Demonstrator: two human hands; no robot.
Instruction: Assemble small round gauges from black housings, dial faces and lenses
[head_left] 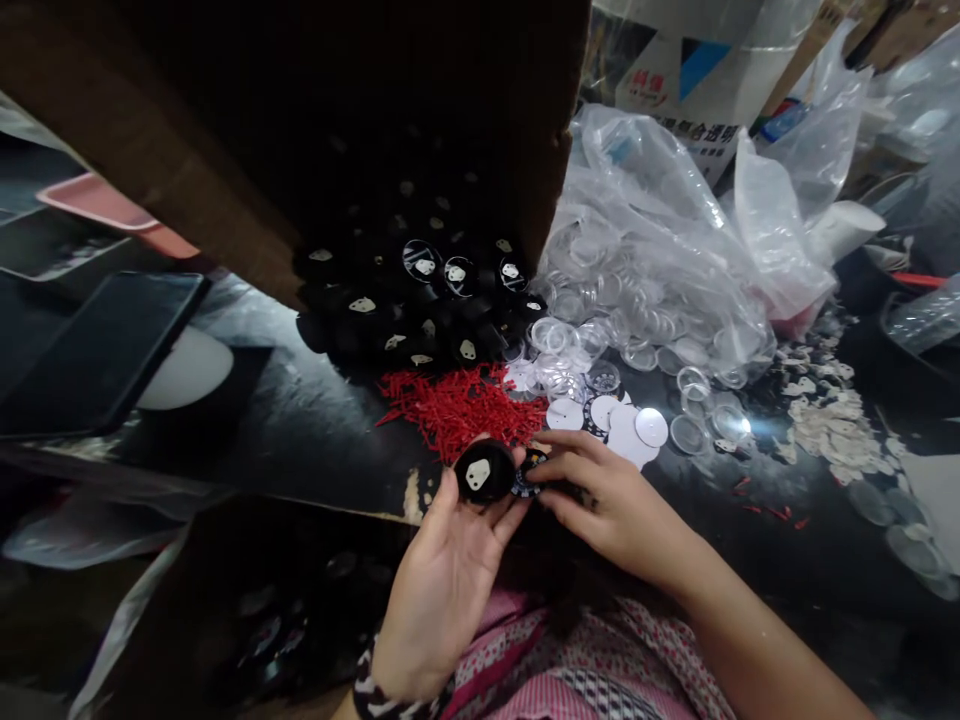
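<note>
My left hand (454, 565) is closed round a black round case (491, 485) with a pale, rounded triangular piece (477, 474) set in it. Close beside it, my right hand (600, 495) pinches a small dark disc with printed marks (529, 470), its edge against or very near the case; I cannot tell whether they touch. Just beyond both hands lies a heap of thin red pointers (465, 405). White discs (566, 414) and printed dark ones are spread past my right hand.
A cardboard box (270, 230) lies open, black cases (450, 320) spilling from it. Clear round covers (637, 310) fill a plastic bag (667, 200). Pale small pieces (825, 410) are piled at right. A dark tablet-like panel (105, 345) and pink tray (97, 200) stand at left.
</note>
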